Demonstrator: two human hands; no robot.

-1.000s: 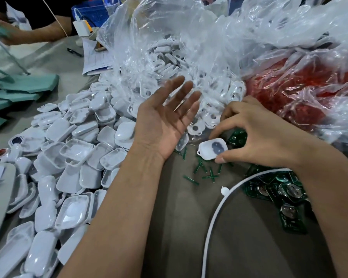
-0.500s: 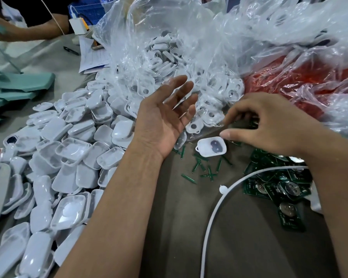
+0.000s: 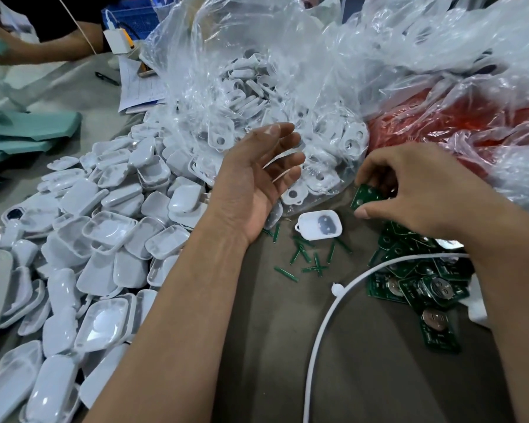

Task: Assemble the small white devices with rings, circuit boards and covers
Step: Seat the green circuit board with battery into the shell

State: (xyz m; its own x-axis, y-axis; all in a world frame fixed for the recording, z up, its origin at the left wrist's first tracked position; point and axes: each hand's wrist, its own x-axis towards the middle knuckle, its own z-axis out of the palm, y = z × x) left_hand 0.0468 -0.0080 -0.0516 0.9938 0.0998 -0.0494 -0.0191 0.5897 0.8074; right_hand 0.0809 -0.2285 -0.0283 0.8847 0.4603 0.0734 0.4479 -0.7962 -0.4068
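Pinching a flat green board (image 3: 367, 199) between thumb and fingers, the right hand (image 3: 425, 193) holds it tilted above the grey table (image 3: 364, 377). Left hand (image 3: 257, 181) palm-up, fingers loosely spread, holding nothing. Between them a glossy white rounded-rectangle shell (image 3: 318, 225) lies open side up, long axis left-right, loop tab pointing left. Crinkly clear bag (image 3: 257, 87) behind.

Even, soft overhead light, moderately bright. Glare streaks the clear plastic bags (image 3: 287, 56) and dots the glossy white shells (image 3: 104, 233). Shadows are faint on the grey table (image 3: 364, 377). Wide-angle bending stretches the edges; the far corners look slightly soft.
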